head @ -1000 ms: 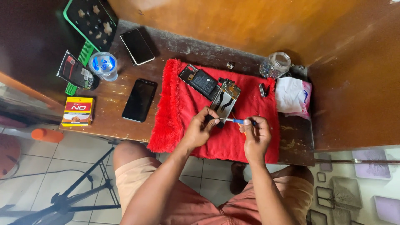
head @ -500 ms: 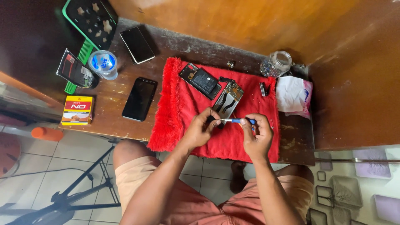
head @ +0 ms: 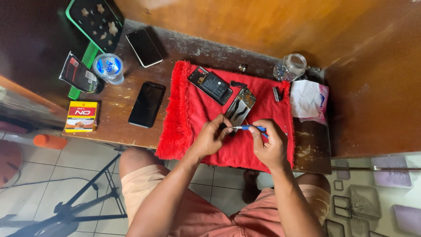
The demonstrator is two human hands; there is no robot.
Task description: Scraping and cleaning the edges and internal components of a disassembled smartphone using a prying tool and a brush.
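Barely anything moved in the last second: my left hand (head: 210, 139) still pinches the opened phone (head: 239, 107) mid red cloth (head: 188, 118), right hand (head: 268, 142) still closed around the blue screwdriver (head: 249, 128), tip at its lower edge. Still the same screw, I'd guess.
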